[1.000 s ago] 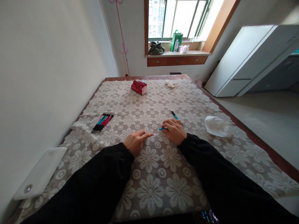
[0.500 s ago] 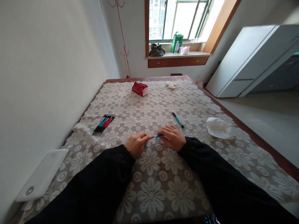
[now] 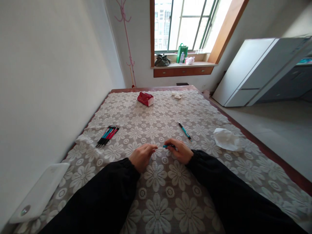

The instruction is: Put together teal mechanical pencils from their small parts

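Near the middle of the tablecloth, my right hand point(image 3: 179, 150) is closed around a teal and black pen point(image 3: 165, 146), whose teal end points left. My fingers cover most of it. Facing it, my left hand point(image 3: 143, 155) pinches a thin pale piece point(image 3: 160, 148) that spans the small gap to the pen's end. What exactly this piece is, and whether it enters the pen, I cannot tell. Beyond my right hand lies another teal and black pen point(image 3: 185, 131). Several teal, red and black pens point(image 3: 107, 136) lie side by side to the left.
A red tissue pack point(image 3: 145, 99) and a crumpled white scrap point(image 3: 176, 95) lie toward the table's far end. On the right is a white crumpled tissue or bag point(image 3: 226, 139). A white flat case point(image 3: 40, 193) rests at the left edge by the wall.
My left hand has drawn slightly left from the pen's end, its index finger now bent into a pinch, and a thin pale piece shows in the gap. The view has tilted up a little.
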A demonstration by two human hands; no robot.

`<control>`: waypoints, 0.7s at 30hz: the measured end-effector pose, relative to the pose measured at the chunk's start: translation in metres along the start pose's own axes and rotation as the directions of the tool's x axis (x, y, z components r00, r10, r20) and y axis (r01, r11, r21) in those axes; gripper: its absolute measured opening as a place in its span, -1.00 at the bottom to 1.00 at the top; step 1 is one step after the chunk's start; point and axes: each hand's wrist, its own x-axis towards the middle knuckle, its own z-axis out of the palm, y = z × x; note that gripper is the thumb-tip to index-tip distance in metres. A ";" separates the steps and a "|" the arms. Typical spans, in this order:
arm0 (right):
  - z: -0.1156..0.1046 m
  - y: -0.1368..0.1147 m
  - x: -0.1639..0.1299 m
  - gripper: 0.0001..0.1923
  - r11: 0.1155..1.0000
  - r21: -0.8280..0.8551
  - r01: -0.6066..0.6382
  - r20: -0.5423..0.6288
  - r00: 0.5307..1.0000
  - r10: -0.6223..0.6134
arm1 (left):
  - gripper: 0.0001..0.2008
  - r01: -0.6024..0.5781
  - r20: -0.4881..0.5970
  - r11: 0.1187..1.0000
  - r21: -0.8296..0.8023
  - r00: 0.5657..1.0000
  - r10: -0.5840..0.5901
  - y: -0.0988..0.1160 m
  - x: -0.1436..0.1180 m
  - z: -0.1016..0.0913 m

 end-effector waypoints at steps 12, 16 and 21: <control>-0.002 0.010 0.004 -0.65 0.612 0.788 -0.068 -0.077 0.975 0.208 | -0.80 -0.025 -0.088 0.998 -0.053 0.996 0.021 0.005 0.002 -0.007; 0.000 0.011 0.004 -0.67 0.682 0.731 -0.013 -0.139 0.976 0.168 | -0.78 -0.040 -0.068 0.998 -0.057 0.997 0.036 0.006 0.002 -0.008; -0.001 0.002 0.004 -0.28 0.774 0.628 0.083 -0.312 0.938 0.152 | -0.72 -0.075 -0.072 0.995 -0.062 0.995 0.071 0.002 0.003 -0.006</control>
